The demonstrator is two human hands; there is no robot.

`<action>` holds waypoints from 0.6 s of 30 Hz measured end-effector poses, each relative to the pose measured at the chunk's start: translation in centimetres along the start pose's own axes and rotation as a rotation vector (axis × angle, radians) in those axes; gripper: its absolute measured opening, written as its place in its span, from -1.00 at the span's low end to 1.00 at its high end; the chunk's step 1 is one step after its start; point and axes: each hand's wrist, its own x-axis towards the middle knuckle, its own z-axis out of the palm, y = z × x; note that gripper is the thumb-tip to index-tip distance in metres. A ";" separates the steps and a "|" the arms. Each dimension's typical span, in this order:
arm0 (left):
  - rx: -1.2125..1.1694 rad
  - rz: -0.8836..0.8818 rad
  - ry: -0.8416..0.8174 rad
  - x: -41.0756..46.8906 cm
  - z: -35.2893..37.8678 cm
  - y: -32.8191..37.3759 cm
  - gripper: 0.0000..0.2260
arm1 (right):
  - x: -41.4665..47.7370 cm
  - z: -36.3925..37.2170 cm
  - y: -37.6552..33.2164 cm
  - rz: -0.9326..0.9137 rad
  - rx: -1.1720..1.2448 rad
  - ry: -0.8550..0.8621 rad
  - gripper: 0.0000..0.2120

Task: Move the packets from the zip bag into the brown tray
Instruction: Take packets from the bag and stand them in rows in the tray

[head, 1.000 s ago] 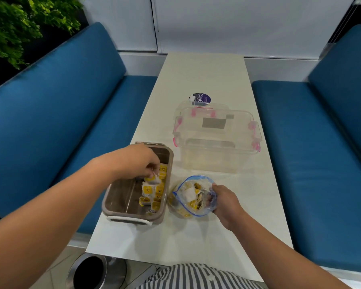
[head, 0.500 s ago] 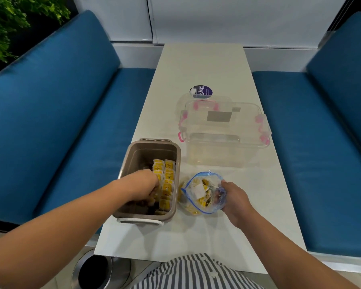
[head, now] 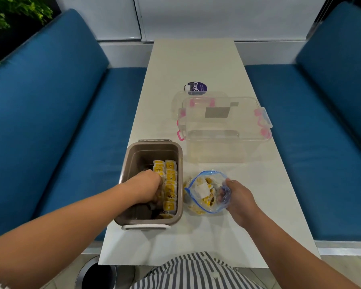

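The packets [head: 170, 184] are small yellow-and-white sachets, stacked in two rows along the right side of the brown tray [head: 154, 147], just right of and beyond the left hand [head: 146, 185]. That hand reaches into the tray with fingers curled down among them; whether it grips one cannot be told. More packets lie loose in the zip bag [head: 204, 192], clear with a blue rim, whose mouth the right hand [head: 238, 197] pinches. Beyond that hand on the pale surface [head: 196, 65] stands a clear box [head: 223, 126] with pink clasps; blue benches [head: 50, 122] flank both sides
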 end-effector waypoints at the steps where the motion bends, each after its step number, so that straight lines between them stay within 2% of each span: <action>1: 0.029 0.001 -0.001 0.0 0.1 0.0 -0.84 | -0.1 0.0 0.0 -0.001 -0.002 0.003 -0.77; 6: 0.096 0.014 -0.014 0.1 1.1 -0.2 -0.60 | -0.1 -0.1 0.3 -0.004 0.013 0.009 -0.77; 8: 0.122 0.007 -0.037 0.3 1.3 -0.1 -0.56 | -0.1 -0.1 0.4 -0.003 0.030 0.007 -0.78; 12: 0.166 -0.015 -0.051 0.7 1.4 0.4 -0.60 | 0.1 -0.2 0.7 -0.006 0.017 0.010 -0.79; 18: 0.165 -0.057 0.027 1.2 0.6 0.4 -0.72 | 0.4 -0.3 1.0 0.011 0.027 0.020 -0.83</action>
